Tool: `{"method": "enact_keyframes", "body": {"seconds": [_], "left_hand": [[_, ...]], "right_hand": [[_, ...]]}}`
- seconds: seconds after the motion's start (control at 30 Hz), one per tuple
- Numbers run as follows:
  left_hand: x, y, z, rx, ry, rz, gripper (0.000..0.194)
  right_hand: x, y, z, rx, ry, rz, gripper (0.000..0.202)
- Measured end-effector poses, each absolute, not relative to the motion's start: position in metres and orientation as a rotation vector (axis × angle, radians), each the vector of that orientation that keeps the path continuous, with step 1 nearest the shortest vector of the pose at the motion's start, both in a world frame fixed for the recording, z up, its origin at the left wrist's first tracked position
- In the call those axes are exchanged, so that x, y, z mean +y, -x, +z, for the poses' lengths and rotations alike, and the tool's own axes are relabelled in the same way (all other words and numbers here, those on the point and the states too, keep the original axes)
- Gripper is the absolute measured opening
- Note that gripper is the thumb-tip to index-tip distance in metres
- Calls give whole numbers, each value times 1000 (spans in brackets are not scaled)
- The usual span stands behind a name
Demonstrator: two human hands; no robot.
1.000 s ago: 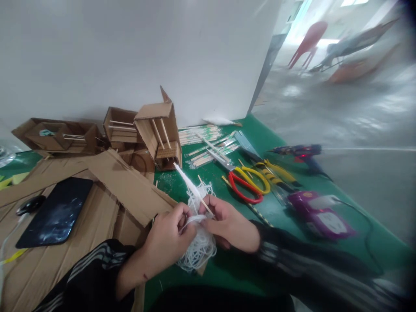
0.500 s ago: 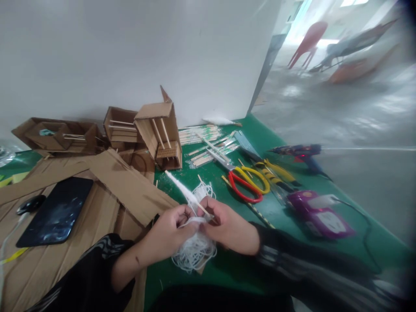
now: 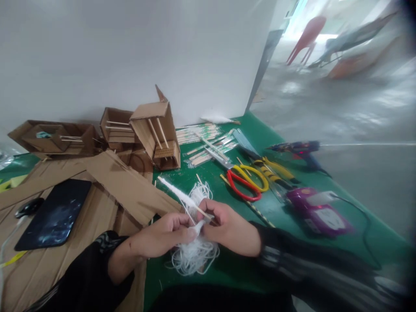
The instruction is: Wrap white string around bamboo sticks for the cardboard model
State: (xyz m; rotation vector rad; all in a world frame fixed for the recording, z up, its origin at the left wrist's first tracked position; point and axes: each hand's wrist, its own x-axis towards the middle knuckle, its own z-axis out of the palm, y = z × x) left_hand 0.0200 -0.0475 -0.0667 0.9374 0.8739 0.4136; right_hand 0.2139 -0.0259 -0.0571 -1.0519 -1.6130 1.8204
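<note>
A thin wooden stick wound with white string (image 3: 177, 190) slants up and away from my hands. Its bare lower end is pinched between the thumb and fingers of my right hand (image 3: 224, 225). My left hand (image 3: 165, 234) is closed on a strand of the white string, which runs up to the wrapped part. Some white material shows between the two thumbs; I cannot make out exactly what it is. Under both hands lies a loose tangle of white string (image 3: 195, 258), partly hidden by them, with more of it behind the fingers.
Scissors with red and yellow handles (image 3: 245, 182), a glue gun (image 3: 299, 151) and a purple power adapter (image 3: 316, 212) lie to the right. Packaged sticks (image 3: 211, 145) and cardboard boxes (image 3: 156, 134) stand behind. A black tablet (image 3: 55, 214) rests on cardboard sheets (image 3: 123, 186) at left.
My left hand has shifted slightly left, away from my right hand, and the strand between stick and hand shows more clearly. The wound stick's tip has dipped a little to the left.
</note>
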Motion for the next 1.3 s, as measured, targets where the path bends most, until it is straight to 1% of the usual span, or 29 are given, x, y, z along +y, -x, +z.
{"method": "enact_keyframes", "body": {"seconds": [0.1,0.2,0.3,0.37,0.5,0.6,0.8,0.97,1.13,1.3], "left_hand": [[-48,-24,-65,915,-945,524,31],[-49,-27,-65,933,-973,647,26],[-50,-28,-67,944,-1000,679,24],[-52,-27,-69,964,-1011,677,24],[-52,-27,-70,1001,-1044,672,25],[-52,-28,-68,1001,-1050,666,25],[-53,-32,-67,988,-902,661,21],[-53,-32,-65,966,-827,624,19],[-52,-33,-60,942,-1031,606,28],[-52,-32,-61,1005,-1038,652,27]], "right_hand": [[-24,-216,-58,-1562,1026,1845,14],[-24,-217,-58,-1506,982,1927,24],[-23,-216,-61,-1474,980,1974,35],[-24,-216,-62,-1458,1005,1987,36],[-24,-215,-60,-1400,1035,2042,32],[-23,-215,-56,-1395,1016,2058,24],[-22,-215,-55,-1443,1002,2053,11],[-22,-216,-57,-1495,987,2035,9],[-22,-217,-59,-1510,1041,1952,8],[-23,-215,-61,-1468,988,1936,8]]}}
